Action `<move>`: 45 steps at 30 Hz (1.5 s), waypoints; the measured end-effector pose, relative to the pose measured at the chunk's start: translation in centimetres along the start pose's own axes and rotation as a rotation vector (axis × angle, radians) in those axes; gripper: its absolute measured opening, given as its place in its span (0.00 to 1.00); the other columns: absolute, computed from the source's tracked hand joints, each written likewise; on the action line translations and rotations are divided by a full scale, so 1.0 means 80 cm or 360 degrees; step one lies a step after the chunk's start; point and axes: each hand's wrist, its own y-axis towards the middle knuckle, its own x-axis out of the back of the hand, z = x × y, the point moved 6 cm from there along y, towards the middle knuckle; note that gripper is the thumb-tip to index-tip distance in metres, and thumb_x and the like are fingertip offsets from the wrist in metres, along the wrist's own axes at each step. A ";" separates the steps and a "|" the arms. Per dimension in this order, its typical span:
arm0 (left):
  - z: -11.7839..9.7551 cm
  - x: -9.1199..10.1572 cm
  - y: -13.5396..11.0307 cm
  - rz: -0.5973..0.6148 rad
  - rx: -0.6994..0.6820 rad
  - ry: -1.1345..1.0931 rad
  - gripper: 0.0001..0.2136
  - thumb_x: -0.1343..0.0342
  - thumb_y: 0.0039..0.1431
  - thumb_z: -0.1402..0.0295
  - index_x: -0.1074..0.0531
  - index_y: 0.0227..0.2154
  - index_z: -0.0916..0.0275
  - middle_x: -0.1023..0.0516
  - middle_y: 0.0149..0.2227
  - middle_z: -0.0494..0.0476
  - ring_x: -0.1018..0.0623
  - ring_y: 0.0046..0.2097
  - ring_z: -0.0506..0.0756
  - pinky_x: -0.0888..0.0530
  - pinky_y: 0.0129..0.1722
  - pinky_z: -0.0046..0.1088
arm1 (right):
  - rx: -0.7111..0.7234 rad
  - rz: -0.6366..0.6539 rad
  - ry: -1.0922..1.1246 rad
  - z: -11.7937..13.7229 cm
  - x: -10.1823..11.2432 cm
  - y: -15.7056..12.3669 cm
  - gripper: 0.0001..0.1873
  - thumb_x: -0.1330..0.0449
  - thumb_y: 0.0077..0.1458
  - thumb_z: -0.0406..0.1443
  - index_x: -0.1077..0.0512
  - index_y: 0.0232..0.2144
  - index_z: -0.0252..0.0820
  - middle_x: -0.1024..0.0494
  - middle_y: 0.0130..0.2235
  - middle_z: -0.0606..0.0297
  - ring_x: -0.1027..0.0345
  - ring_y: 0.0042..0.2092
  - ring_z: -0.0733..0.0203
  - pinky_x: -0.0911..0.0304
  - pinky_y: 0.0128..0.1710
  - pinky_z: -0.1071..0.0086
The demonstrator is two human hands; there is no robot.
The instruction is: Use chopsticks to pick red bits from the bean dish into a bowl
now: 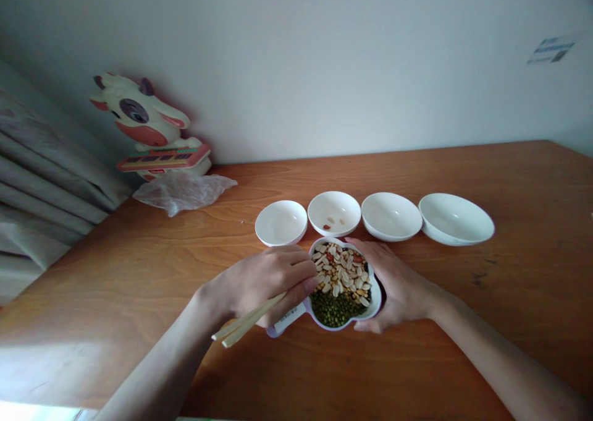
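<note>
My left hand [278, 279] is closed around a pair of pale wooden chopsticks [245, 322]; their ends stick out toward me, and the other ends are hidden behind the fingers. That hand is at the left rim of a white bowl with a purple edge and a handle [376, 297]. Inside lie shelled peanuts [343, 269], yellowish kernels and green beans [336, 310]. With its fingers wrapped around the bowl's right side, my right hand [393, 285] grips it. Just behind stands a white bowl [315, 208] with a few peanut pieces [330, 222] at its bottom.
Three more white bowls stand in the same row: one at the left end [281, 223], one right of centre [391, 214], one at the right end [456, 217]. A cow-shaped toy keyboard [152, 130] and a crumpled plastic bag [185, 192] sit at the back left, near a curtain [37, 192].
</note>
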 end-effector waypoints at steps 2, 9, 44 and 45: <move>0.002 -0.002 0.001 -0.0004 0.0008 -0.0023 0.17 0.55 0.84 0.68 0.28 0.35 0.61 0.23 0.34 0.56 0.27 0.34 0.56 0.27 0.36 0.34 | 0.0001 -0.0001 -0.0007 0.000 0.000 0.000 0.82 0.17 0.38 0.57 0.61 0.82 0.53 0.35 0.76 0.41 0.35 0.72 0.21 0.39 0.70 0.27; 0.004 -0.011 0.000 -0.0145 -0.0033 0.0003 0.25 0.63 0.87 0.63 0.26 0.35 0.61 0.22 0.33 0.57 0.26 0.33 0.56 0.25 0.36 0.35 | -0.0008 0.0027 -0.0015 0.001 0.001 0.002 0.82 0.17 0.37 0.57 0.60 0.81 0.53 0.34 0.75 0.41 0.34 0.71 0.22 0.38 0.70 0.28; -0.018 -0.012 -0.018 -0.0169 0.0291 -0.0164 0.17 0.56 0.84 0.66 0.28 0.36 0.60 0.23 0.36 0.55 0.27 0.33 0.54 0.28 0.35 0.32 | 0.0011 -0.0004 0.0011 0.000 0.001 0.001 0.79 0.18 0.38 0.58 0.57 0.81 0.55 0.33 0.75 0.43 0.33 0.71 0.21 0.38 0.70 0.27; -0.017 -0.011 -0.016 -0.0157 0.0283 -0.0149 0.17 0.56 0.84 0.68 0.29 0.36 0.60 0.23 0.35 0.55 0.27 0.33 0.54 0.28 0.35 0.33 | 0.0010 -0.0008 0.0014 -0.001 0.002 0.001 0.79 0.18 0.38 0.58 0.57 0.81 0.55 0.32 0.75 0.44 0.33 0.71 0.21 0.38 0.70 0.27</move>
